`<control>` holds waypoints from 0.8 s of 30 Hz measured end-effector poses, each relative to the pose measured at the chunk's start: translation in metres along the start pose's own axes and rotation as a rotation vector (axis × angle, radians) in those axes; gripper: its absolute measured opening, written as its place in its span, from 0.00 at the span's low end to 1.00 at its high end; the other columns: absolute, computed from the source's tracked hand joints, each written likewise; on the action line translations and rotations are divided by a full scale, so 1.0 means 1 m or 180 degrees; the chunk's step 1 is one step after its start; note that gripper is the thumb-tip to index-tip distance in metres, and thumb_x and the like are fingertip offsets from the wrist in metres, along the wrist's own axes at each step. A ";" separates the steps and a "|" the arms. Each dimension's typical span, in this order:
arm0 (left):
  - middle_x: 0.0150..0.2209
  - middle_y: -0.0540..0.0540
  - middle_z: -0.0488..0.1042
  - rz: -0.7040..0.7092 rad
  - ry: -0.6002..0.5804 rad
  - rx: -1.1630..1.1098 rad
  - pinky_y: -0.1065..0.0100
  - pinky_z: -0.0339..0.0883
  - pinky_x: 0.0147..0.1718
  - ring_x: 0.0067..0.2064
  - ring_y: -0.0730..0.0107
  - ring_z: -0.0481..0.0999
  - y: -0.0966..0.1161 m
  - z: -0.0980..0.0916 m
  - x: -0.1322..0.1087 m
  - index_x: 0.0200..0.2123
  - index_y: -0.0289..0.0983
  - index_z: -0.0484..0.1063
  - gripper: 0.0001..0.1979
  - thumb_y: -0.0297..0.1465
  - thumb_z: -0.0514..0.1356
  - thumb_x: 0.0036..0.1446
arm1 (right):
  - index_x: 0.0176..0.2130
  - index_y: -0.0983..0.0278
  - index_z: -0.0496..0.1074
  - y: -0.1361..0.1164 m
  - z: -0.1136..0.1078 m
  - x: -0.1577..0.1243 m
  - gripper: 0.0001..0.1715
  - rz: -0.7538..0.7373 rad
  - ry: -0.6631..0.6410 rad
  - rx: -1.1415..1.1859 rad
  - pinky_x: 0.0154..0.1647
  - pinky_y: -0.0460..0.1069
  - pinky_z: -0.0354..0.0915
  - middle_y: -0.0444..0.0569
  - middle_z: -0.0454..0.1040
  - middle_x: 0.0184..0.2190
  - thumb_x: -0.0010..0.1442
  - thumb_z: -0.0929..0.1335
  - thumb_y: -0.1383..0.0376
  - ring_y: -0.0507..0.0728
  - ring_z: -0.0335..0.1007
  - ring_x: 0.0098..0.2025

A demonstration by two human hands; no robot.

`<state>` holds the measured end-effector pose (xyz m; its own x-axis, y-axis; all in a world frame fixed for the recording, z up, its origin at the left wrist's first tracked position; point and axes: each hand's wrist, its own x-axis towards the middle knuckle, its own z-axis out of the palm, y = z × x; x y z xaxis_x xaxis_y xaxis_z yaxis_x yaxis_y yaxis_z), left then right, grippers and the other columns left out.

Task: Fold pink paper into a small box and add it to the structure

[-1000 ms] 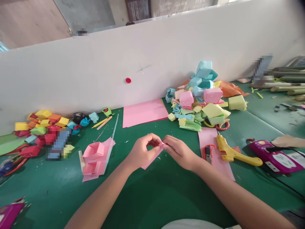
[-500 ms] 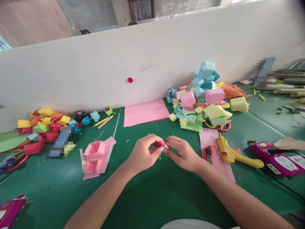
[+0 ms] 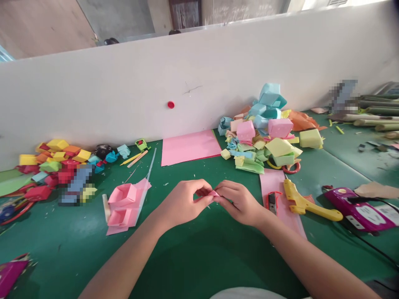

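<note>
Between my two hands, over the green table, is a small folded piece of pink paper (image 3: 213, 193). My left hand (image 3: 190, 202) pinches its left side between thumb and fingers. From the other side my right hand (image 3: 237, 200) grips it the same way, and the fingertips cover most of it. To the left lie two open pink paper boxes (image 3: 122, 195) on pink paper, beside a clear glue stick (image 3: 149, 168). Right of my right hand, a red and black box cutter (image 3: 272, 202) and a yellow glue gun (image 3: 304, 202) rest on a pink sheet (image 3: 285, 222).
A stack of pink paper (image 3: 190, 147) lies against the white partition (image 3: 124, 91). Heaps of folded paper boxes stand at the left (image 3: 51, 166) and back right (image 3: 269, 124). A purple device (image 3: 355, 207) with a black cable sits at the right.
More of the pink paper's top shows between my fingertips, and both hands have shifted very slightly. The view has moved a little; the things on the table stay put.
</note>
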<state>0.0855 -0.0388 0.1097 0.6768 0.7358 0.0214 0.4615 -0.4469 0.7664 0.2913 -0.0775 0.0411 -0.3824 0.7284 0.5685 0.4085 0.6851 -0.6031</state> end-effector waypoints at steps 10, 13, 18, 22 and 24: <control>0.22 0.53 0.70 -0.0046 -0.0078 0.0480 0.70 0.53 0.22 0.23 0.73 0.66 -0.005 -0.002 -0.005 0.24 0.40 0.69 0.18 0.41 0.59 0.65 | 0.38 0.60 0.68 0.000 -0.001 0.001 0.11 0.0025 0.0190 -0.0290 0.35 0.53 0.65 0.52 0.74 0.33 0.73 0.61 0.64 0.58 0.67 0.34; 0.21 0.53 0.69 -0.0181 0.0025 0.0411 0.70 0.52 0.22 0.22 0.73 0.64 -0.002 0.002 -0.006 0.23 0.39 0.66 0.21 0.44 0.57 0.66 | 0.38 0.60 0.68 0.001 -0.004 0.000 0.10 -0.0021 0.0212 -0.0357 0.36 0.53 0.65 0.53 0.74 0.34 0.72 0.61 0.64 0.58 0.68 0.35; 0.25 0.52 0.70 0.0045 0.0205 0.0578 0.70 0.54 0.25 0.26 0.72 0.66 0.004 0.006 -0.003 0.26 0.39 0.69 0.15 0.39 0.60 0.64 | 0.37 0.60 0.68 -0.002 -0.008 0.000 0.11 0.0019 0.0222 -0.0361 0.36 0.54 0.65 0.52 0.73 0.33 0.72 0.61 0.64 0.59 0.68 0.34; 0.22 0.53 0.66 0.0060 0.0270 0.0659 0.69 0.51 0.24 0.24 0.74 0.62 0.004 0.010 -0.003 0.22 0.37 0.67 0.18 0.37 0.60 0.63 | 0.36 0.61 0.67 -0.004 -0.008 0.000 0.11 0.0018 0.0233 -0.0205 0.34 0.53 0.63 0.51 0.71 0.32 0.72 0.61 0.65 0.57 0.66 0.33; 0.20 0.53 0.65 -0.0182 0.0105 0.0551 0.69 0.48 0.23 0.23 0.75 0.61 0.002 0.008 -0.004 0.21 0.37 0.68 0.21 0.40 0.59 0.64 | 0.36 0.61 0.68 -0.005 -0.008 0.000 0.11 0.0051 0.0207 -0.0036 0.34 0.52 0.63 0.50 0.71 0.31 0.72 0.61 0.66 0.57 0.65 0.33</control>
<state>0.0888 -0.0469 0.1062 0.6287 0.7776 0.0042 0.5925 -0.4825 0.6451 0.2956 -0.0812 0.0484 -0.3214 0.7374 0.5941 0.4236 0.6731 -0.6062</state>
